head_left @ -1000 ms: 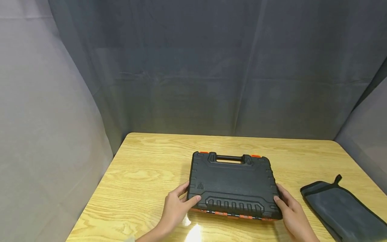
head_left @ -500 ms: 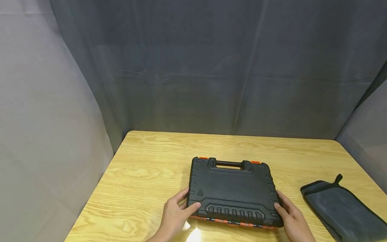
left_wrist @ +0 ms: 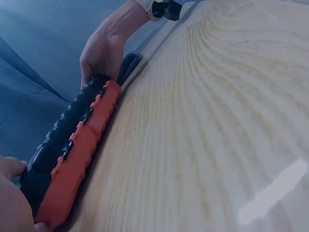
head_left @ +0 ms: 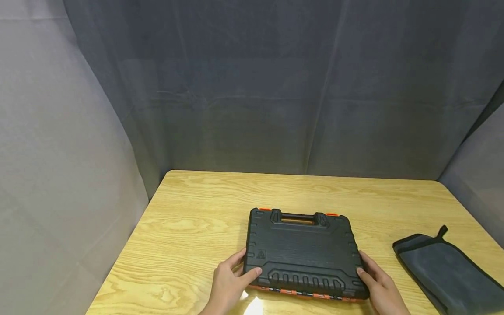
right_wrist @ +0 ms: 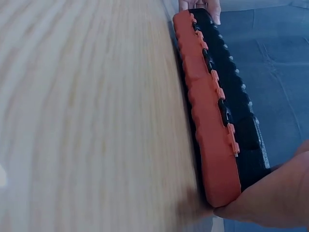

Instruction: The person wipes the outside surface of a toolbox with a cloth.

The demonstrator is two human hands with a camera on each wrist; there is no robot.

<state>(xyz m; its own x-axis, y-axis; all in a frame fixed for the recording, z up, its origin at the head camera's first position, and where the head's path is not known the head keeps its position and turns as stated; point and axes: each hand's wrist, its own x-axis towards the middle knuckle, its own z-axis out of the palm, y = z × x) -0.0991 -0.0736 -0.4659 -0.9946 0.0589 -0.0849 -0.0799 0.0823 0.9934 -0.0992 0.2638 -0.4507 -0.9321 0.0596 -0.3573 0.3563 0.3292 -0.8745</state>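
A closed black plastic carrying case (head_left: 301, 249) lies flat, its moulded handle toward the back and orange latches beside the handle. Its near side shows an orange lower half and a row of hinges, plain in the left wrist view as an orange shell (left_wrist: 79, 150). My left hand (head_left: 228, 282) grips the near left corner, thumb on top and fingers along the side. At the near right corner my right hand (head_left: 381, 284) holds it the same way. Fingertips under the case are hidden. Whether its underside touches the wooden table (head_left: 177, 245) I cannot tell.
A dark grey cloth pouch (head_left: 449, 271) with black trim and a small loop lies on the table at the right, beside my right hand. Dark grey curtain (head_left: 244, 87) hangs behind the table's back edge, and light grey fabric (head_left: 67, 153) hangs on the left.
Both hands have brought the case a little nearer to me, mostly in the first half second. Their grip on its corners looks the same. The pouch has stayed put.
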